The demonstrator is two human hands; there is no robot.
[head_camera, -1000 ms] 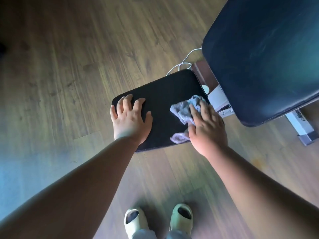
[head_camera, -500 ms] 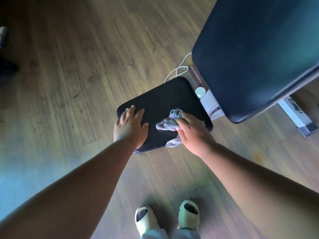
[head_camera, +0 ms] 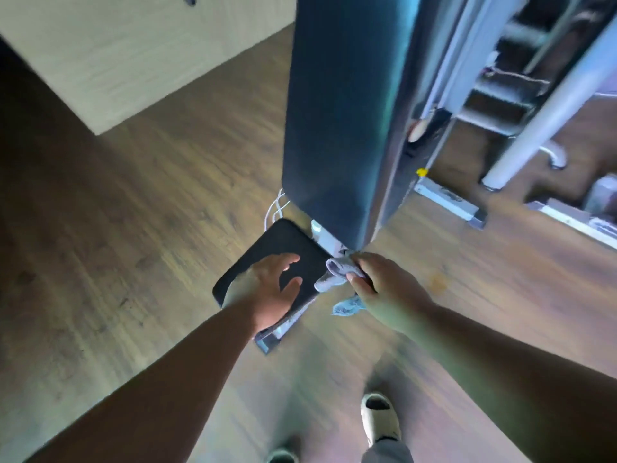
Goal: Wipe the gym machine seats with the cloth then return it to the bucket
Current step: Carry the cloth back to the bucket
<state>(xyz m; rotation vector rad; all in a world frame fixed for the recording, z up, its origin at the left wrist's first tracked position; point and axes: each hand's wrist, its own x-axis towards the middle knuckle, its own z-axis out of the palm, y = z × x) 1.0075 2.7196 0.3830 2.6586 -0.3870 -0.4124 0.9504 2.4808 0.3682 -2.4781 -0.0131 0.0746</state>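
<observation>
The black padded seat (head_camera: 277, 243) of the gym machine sits low in the middle of the view. Its tall dark back pad (head_camera: 340, 111) rises just behind it. My left hand (head_camera: 267, 292) rests over the seat's near part, fingers spread and holding nothing. My right hand (head_camera: 387, 289) grips a crumpled grey cloth (head_camera: 337, 272) at the seat's right edge, below the bottom of the back pad. A loose end of the cloth hangs under that hand. No bucket is in view.
Wood floor lies all around. White machine frame bars (head_camera: 447, 198) and dark weight parts (head_camera: 500, 91) stand at the right. A white cable (head_camera: 275, 208) lies behind the seat. A light panel (head_camera: 117, 45) fills the upper left. My feet in pale slippers (head_camera: 380, 419) are at the bottom.
My head has tilted up, showing the back pad's full height and the frame at right. My right hand slid the cloth from the seat's middle to its right edge. My left hand's fingers lifted.
</observation>
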